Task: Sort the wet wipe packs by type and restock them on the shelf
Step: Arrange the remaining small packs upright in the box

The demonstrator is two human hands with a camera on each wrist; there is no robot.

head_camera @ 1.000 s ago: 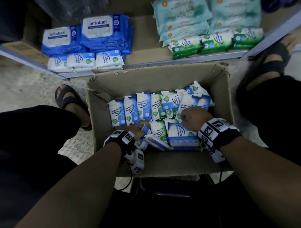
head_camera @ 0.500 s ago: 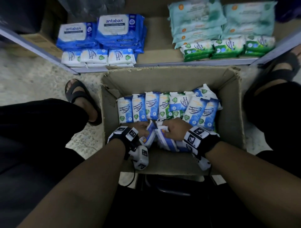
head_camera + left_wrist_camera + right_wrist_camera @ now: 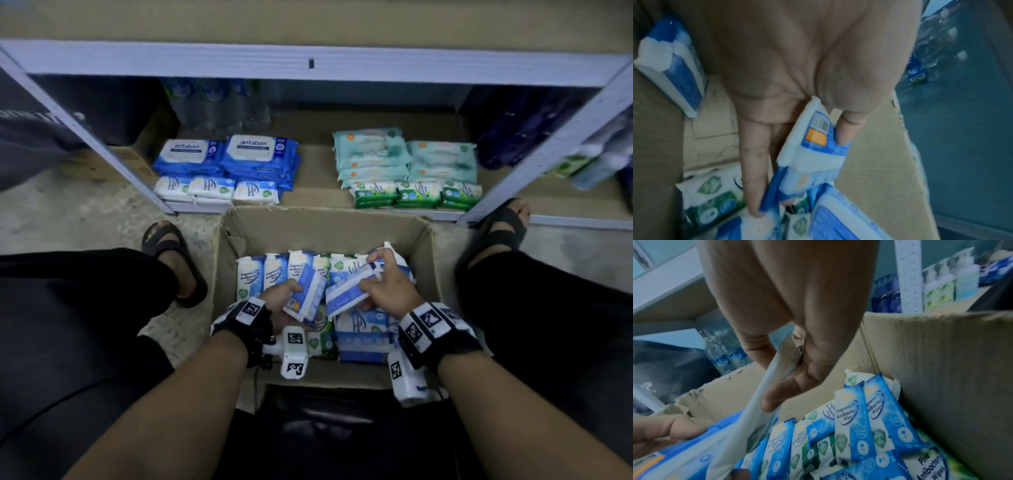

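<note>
Left hand [image 3: 279, 301]: its fingers [image 3: 754, 175] are curled round a small stack of blue-and-white packs [image 3: 306, 294], barcode side facing the wrist, thumb pressing from the other side; the stack is lifted just above the loose packs beneath the fingertips.
Right hand [image 3: 390, 291]: pinches another blue pack [image 3: 346, 291] by its edge between thumb and curled fingers [image 3: 774, 395], held just beside the left hand's stack, above the box contents.
Cardboard box [image 3: 322, 226]: open, under both hands; a row of upright packs [image 3: 274, 274] stands just beyond the fingertips, mostly blue "Fragrance Free" with green "Pine" ones mixed in, and more lie flat nearer the wrists.
Shelf [image 3: 315, 178]: well beyond the fingertips, past the far wall of the box.
Done so far: on the left part of the shelf, small blue-white packs [image 3: 212, 188] sit in a front row before the large antabax packs [image 3: 226, 154]; on the right part, small green packs [image 3: 416, 195] sit before pale teal packs [image 3: 404, 157]. Both types already have their places.
Left to do: judging by the box, many packs remain, blue and green still mingled, so the job looks well short of finished.
Step in hand: likely gathering blue ones to carry to the left front row.
Middle of shelf: bare board between the two groups.
</note>
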